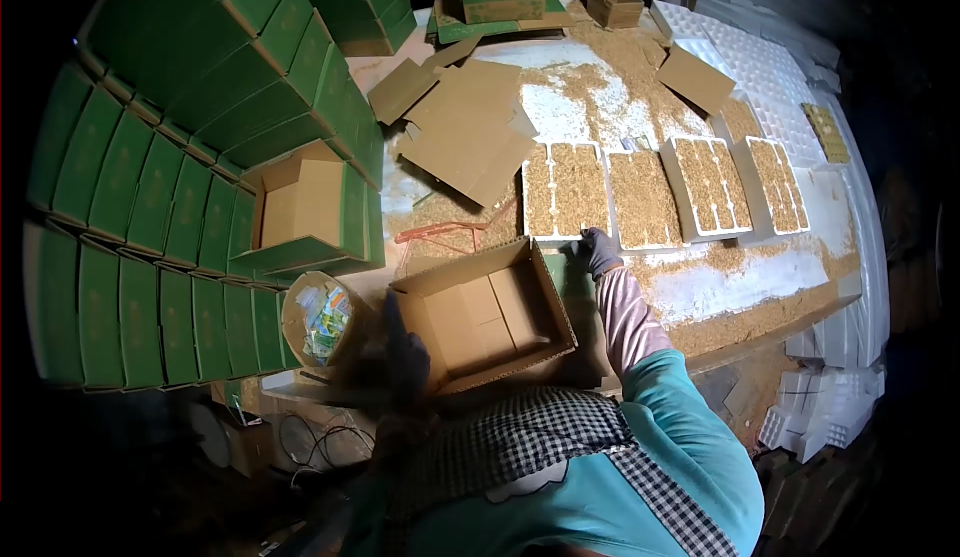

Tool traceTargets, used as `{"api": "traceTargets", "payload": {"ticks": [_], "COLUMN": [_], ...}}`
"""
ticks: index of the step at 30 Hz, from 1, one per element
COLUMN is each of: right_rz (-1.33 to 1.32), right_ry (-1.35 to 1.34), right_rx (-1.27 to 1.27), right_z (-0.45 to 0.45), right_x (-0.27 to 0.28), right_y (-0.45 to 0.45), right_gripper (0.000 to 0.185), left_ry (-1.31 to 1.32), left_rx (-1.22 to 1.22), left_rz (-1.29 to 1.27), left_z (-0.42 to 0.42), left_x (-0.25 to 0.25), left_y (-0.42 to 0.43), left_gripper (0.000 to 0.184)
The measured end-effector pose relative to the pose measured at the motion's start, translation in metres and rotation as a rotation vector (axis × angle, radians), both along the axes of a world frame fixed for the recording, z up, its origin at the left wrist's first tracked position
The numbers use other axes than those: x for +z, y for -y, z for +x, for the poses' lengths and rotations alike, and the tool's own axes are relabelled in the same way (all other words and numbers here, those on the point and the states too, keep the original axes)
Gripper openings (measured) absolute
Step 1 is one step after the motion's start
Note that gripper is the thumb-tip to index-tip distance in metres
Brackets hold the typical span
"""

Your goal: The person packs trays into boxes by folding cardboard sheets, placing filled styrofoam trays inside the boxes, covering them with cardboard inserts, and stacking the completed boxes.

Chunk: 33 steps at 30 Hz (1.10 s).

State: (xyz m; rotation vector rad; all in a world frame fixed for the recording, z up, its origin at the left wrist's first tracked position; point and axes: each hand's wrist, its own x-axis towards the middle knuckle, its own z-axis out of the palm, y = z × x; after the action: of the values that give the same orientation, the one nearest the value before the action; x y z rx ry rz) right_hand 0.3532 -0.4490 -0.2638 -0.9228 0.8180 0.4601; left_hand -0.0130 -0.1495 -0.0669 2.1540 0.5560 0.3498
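Observation:
An open cardboard box (478, 322) sits in front of my body, slightly tilted, its bare inside facing up. My left hand (408, 352), in a dark glove, lies against the box's left wall with fingers stretched along it; shadow hides part of it. My right hand (601, 253), in a grey-purple glove, reaches past the box. Its fingers are closed on the near edge of a white foam tray (551, 238) filled with light brown, grain-like bits. Beside that tray stand several similar filled trays (713, 232).
Green cardboard boxes (240, 67) are stacked high on the left, one (300, 212) open. A round tub (293, 337) holds colourful packets. Flattened cardboard (465, 127) and an orange-red tool-like frame (440, 230) lie beyond my box. White foam trays (765, 82) sit at the far right.

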Motion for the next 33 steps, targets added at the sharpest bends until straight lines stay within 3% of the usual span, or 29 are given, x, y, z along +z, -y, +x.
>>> {"api": "traceTargets", "payload": {"ticks": [1, 3, 6, 7, 8, 9, 12, 13, 15, 17, 19, 21, 23, 24, 25, 27, 28, 30, 31, 33], "right_rz": [0.052, 0.122, 0.21, 0.049, 0.044, -0.196, -0.448, -0.438, -0.184, 0.108, -0.026, -0.23, -0.389, -0.584, -0.489, -0.41, -0.393, -0.363, -0.347, -0.331], "right_ry": [0.094, 0.092, 0.215, 0.265, 0.266, 0.33, 0.283, 0.309, 0.419, 0.605, 0.676, 0.65, 0.721, 0.766, 0.783, 0.817, 0.812, 0.699, 0.706, 0.667], "right_rx": [-0.016, -0.062, 0.103, 0.089, 0.094, 0.135, -0.062, -0.109, -0.119, -0.029, 0.181, 0.232, 0.301, 0.42, 0.473, 0.572, 0.59, 0.721, 0.783, 0.892], "right_z": [-0.029, -0.012, 0.009, -0.004, -0.003, -0.001, 0.015, 0.017, -0.002, -0.034, -0.07, -0.093, -0.115, -0.115, -0.126, -0.151, -0.159, -0.163, -0.163, -0.157], "right_x": [0.091, 0.085, 0.068, 0.112, 0.113, 0.106, 0.095, 0.096, 0.153, 0.222, 0.286, 0.317, 0.348, 0.341, 0.357, 0.38, 0.385, 0.37, 0.364, 0.344], "right_y": [-0.02, -0.017, 0.0, -0.019, -0.029, -0.035, -0.052, -0.046, -0.03, -0.002, 0.039, 0.073, 0.092, 0.113, 0.107, 0.081, 0.063, 0.051, 0.041, 0.021], "right_gripper": [0.016, 0.016, 0.027, 0.04, 0.04, 0.048, 0.046, 0.043, 0.038, 0.04, 0.053, 0.057, 0.062, 0.057, 0.067, 0.078, 0.092, 0.099, 0.098, 0.079], "left_ry": [-0.004, -0.018, -0.044, -0.05, -0.054, -0.055, -0.062, -0.06, -0.058, -0.046, -0.026, 0.002, 0.031, 0.129, 0.227, 0.232, 0.232, 0.261, 0.276, 0.317], "left_rx": [-0.004, -0.01, -0.014, -0.016, -0.014, -0.015, -0.014, -0.018, -0.017, -0.016, -0.023, -0.068, -0.111, -0.082, -0.039, -0.044, 0.002, -0.083, -0.213, -0.295], "left_rz": [0.0, -0.002, -0.007, -0.007, -0.006, -0.004, 0.009, 0.016, 0.022, 0.027, 0.004, -0.094, -0.195, -0.367, -0.536, -0.641, -0.853, -0.97, -0.871, -0.721], "left_z": [-0.001, -0.005, -0.01, -0.009, -0.008, -0.006, 0.0, 0.004, 0.013, 0.023, 0.032, 0.043, 0.066, 0.085, 0.1, 0.113, 0.113, 0.106, 0.102, 0.097], "left_x": [0.001, 0.004, 0.006, 0.007, 0.007, 0.008, 0.007, 0.007, 0.011, 0.014, 0.006, -0.033, -0.028, 0.01, 0.032, 0.024, 0.044, 0.047, 0.033, 0.016], "left_y": [0.001, 0.002, 0.002, 0.003, 0.003, 0.005, 0.011, 0.013, 0.011, 0.006, 0.0, -0.014, -0.009, 0.004, 0.012, 0.007, 0.013, 0.013, 0.01, 0.008], "left_gripper": [0.07, 0.07, 0.07, 0.07, 0.07, 0.07, 0.07, 0.07, 0.07, 0.07, 0.07, 0.068, 0.067, 0.065, 0.062, 0.057, 0.055, 0.053, 0.052, 0.052]}}
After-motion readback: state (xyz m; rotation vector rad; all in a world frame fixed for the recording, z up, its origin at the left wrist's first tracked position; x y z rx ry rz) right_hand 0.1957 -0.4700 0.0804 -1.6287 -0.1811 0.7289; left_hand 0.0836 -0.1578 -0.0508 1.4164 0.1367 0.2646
